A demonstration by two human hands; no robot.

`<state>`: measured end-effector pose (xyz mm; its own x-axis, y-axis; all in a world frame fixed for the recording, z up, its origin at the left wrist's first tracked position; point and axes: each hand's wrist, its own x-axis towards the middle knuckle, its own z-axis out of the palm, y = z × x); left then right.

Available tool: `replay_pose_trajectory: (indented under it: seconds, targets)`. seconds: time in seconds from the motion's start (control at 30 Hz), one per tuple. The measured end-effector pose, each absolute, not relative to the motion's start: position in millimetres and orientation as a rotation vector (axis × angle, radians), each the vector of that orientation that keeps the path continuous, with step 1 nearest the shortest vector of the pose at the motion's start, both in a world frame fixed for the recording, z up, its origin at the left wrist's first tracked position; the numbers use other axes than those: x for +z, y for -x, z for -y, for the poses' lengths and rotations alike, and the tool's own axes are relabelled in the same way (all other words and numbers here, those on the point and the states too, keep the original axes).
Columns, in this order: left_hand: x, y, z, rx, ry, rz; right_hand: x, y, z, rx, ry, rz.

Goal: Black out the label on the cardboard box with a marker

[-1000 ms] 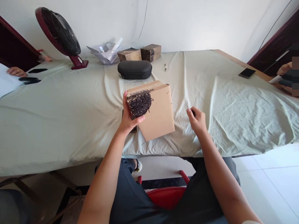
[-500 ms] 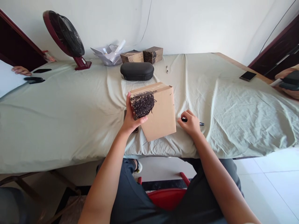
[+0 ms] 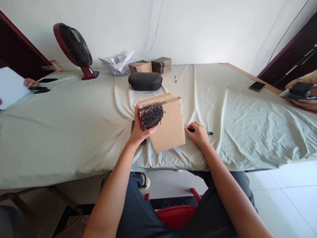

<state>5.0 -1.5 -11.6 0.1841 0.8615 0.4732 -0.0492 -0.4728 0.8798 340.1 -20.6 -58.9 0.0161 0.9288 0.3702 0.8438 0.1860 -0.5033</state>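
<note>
A brown cardboard box [image 3: 170, 125] stands tilted on the cloth in front of me, with a dense black scribbled patch [image 3: 152, 115] over its left corner. My left hand [image 3: 141, 127] grips that corner, thumb on the near face and fingers round the left side. Just right of the box, my right hand [image 3: 199, 134] rests low by the cloth with its fingers closed on a black marker pen [image 3: 210, 133]. The pen's left end points at the box's right edge. Partly hidden behind my left hand and the box lies a dark flat object [image 3: 144, 141].
Behind the box sits a black hard case [image 3: 145, 81]. Two patterned boxes [image 3: 161, 65], a plastic basket [image 3: 116, 67] and a fan [image 3: 76, 49] stand along the wall. A small pen [image 3: 175, 79] and a phone [image 3: 257, 86] lie farther right. Other people's hands [image 3: 31, 82] show at both sides.
My right hand has shifted slightly left with the marker, and more of the marker's left end shows. The whole view has tilted a little upward. My left hand keeps its grip on the box.
</note>
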Motion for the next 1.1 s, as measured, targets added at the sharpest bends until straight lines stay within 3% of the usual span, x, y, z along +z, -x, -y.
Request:
replay_pose_trajectory:
  seconds: [0.37, 0.6, 0.73, 0.93, 1.1]
  targets:
    - [-10.3, -4.0, -1.7, 1.534, -1.694, -0.788, -50.1, -338.7, 28.1, 0.201, 1.522, 1.797]
    - [-14.3, -10.4, -3.4, 1.659, -1.652, -0.886, -48.7, -344.7, 34.2, 0.818, 0.998, 1.693]
    - [-21.0, -15.5, -1.9, 1.713, -1.635, -0.937, -46.7, -335.6, 40.0, 1.080, 0.911, 1.567]
    - [-24.6, 2.9, -6.0, 1.484, -1.541, -0.916, -24.8, -331.7, 48.8, 0.923, 0.955, 1.517]
    - [-17.5, 15.8, -2.9, 1.419, -1.826, -0.754, -7.0, -346.3, 56.3, 0.714, 0.955, 1.729]
